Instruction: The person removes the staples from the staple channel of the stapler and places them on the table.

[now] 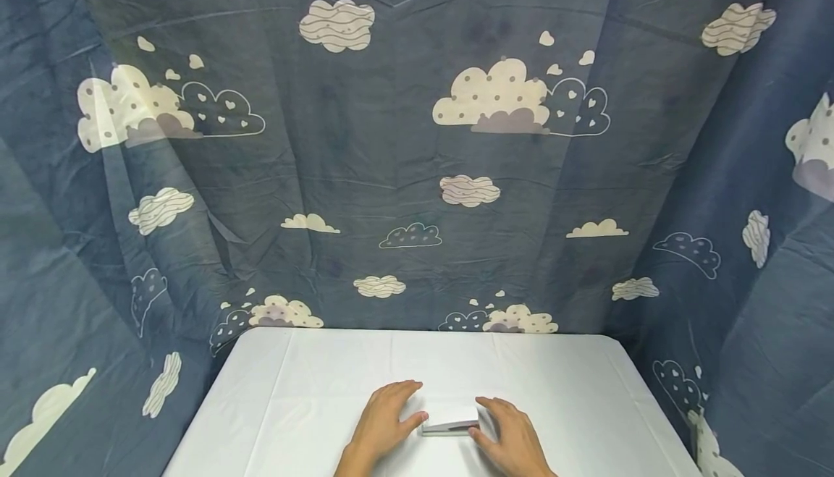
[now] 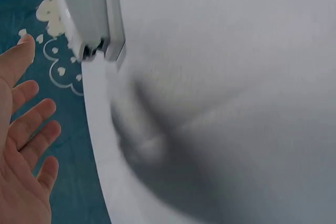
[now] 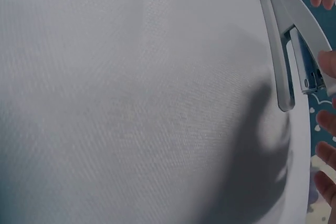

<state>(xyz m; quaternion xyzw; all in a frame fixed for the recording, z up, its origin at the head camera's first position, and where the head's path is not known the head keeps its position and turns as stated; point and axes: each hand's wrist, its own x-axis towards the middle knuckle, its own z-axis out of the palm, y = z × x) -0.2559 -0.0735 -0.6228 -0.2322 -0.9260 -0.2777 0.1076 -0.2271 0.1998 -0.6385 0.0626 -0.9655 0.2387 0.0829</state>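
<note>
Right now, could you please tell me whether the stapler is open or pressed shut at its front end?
Open: the right wrist view shows a gap between the stapler's upper arm and base.

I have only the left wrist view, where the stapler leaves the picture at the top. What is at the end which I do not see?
Observer: The right hand is there; in the right wrist view its thumb overlaps that end of the stapler.
Operator: Thank you. And is that end closed?
Observer: No, the right wrist view shows an open gap there between the upper arm and the base.
</note>
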